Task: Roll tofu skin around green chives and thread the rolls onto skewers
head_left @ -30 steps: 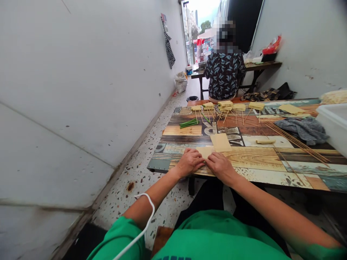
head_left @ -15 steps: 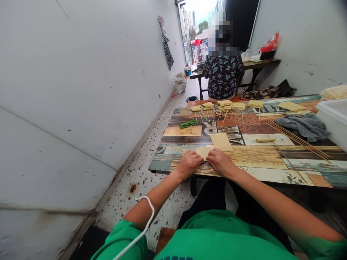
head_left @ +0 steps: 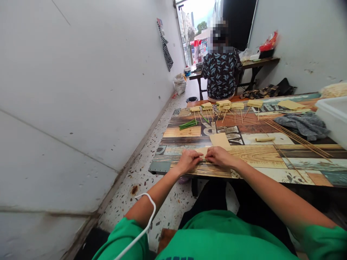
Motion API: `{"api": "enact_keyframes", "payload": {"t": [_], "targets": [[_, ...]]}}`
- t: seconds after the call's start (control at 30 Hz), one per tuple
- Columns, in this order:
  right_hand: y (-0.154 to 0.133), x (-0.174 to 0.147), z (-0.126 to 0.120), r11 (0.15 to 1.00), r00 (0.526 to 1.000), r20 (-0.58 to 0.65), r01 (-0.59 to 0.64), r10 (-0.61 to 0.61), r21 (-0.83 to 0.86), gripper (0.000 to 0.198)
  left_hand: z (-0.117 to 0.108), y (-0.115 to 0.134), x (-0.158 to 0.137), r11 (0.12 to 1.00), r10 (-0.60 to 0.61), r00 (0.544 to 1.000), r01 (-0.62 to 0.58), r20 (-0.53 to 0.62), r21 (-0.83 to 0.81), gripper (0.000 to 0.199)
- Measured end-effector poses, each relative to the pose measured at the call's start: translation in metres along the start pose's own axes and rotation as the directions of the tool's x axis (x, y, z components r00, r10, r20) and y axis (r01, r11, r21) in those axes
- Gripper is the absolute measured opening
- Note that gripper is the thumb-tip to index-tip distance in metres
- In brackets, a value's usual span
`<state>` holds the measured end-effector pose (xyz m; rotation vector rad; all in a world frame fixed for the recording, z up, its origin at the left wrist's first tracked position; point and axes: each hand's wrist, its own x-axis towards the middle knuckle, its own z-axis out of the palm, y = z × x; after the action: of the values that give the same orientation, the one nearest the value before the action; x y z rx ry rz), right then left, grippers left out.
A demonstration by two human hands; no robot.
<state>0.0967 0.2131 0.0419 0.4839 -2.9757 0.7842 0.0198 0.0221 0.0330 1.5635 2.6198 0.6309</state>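
Note:
A thin yellowish tofu sheet (head_left: 202,151) lies on the table near its front edge, partly covered by my hands. My left hand (head_left: 189,161) has its fingers bent on the sheet's left side. Opposite it, my right hand (head_left: 219,157) pinches the near right part, fingertips close to the left ones. Whether anything is rolled inside is hidden. Just beyond, another tofu sheet (head_left: 220,140) lies flat. A bundle of green stalks (head_left: 188,125) rests to the left, and a single rolled tofu sheet (head_left: 265,139) is off to the right.
Skewered tofu rolls (head_left: 223,104) line the table's far side. Long wooden skewers (head_left: 298,139), a grey cloth (head_left: 303,124) and a white plastic tub (head_left: 333,115) are at right. A person in a patterned shirt (head_left: 221,74) sits beyond, back towards me.
Both hands stay at the sheet's near edge, with small finger movements. My left fingers reach further right and my right fingers have drawn together. The view has shifted slightly.

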Motion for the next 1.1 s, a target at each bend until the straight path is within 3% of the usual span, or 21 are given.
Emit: {"api": "enact_keyframes", "payload": {"t": [0.23, 0.5, 0.57, 0.63, 0.73, 0.8, 0.93, 1.1], "targets": [[0.005, 0.017, -0.010, 0.971, 0.978, 0.138, -0.180, 0.159, 0.157, 0.015, 0.002, 0.004, -0.011, 0.919, 0.258, 0.964, -0.223, -0.069, 0.325, 0.028], [0.005, 0.015, -0.011, 0.953, 0.970, 0.104, -0.234, 0.218, 0.193, 0.010, 0.008, -0.001, -0.011, 0.932, 0.252, 0.959, -0.204, -0.131, 0.301, 0.026], [0.003, 0.007, -0.006, 0.985, 0.989, 0.024, -0.147, 0.146, 0.092, 0.010, 0.010, -0.002, -0.011, 0.941, 0.244, 0.960, -0.199, -0.137, 0.275, 0.025], [0.001, -0.002, 0.002, 0.997, 0.995, -0.096, -0.004, -0.004, -0.078, 0.013, 0.011, -0.002, -0.011, 0.948, 0.236, 0.961, -0.195, -0.144, 0.253, 0.024], [0.000, -0.013, 0.015, 0.926, 0.945, -0.220, 0.158, -0.243, -0.344, 0.021, 0.013, -0.002, -0.011, 0.955, 0.221, 0.962, -0.182, -0.157, 0.234, 0.024], [0.001, -0.016, 0.022, 0.868, 0.915, -0.233, 0.196, -0.329, -0.456, 0.024, 0.013, -0.001, -0.011, 0.958, 0.215, 0.963, -0.175, -0.162, 0.229, 0.024], [0.007, -0.013, 0.030, 0.821, 0.903, -0.214, 0.212, -0.371, -0.530, 0.024, 0.012, 0.002, -0.011, 0.958, 0.190, 0.959, -0.134, -0.211, 0.253, 0.020], [0.007, -0.006, 0.028, 0.849, 0.924, -0.189, 0.206, -0.332, -0.487, 0.027, 0.010, 0.004, -0.012, 0.946, 0.192, 0.965, -0.134, -0.177, 0.296, 0.018]]}}
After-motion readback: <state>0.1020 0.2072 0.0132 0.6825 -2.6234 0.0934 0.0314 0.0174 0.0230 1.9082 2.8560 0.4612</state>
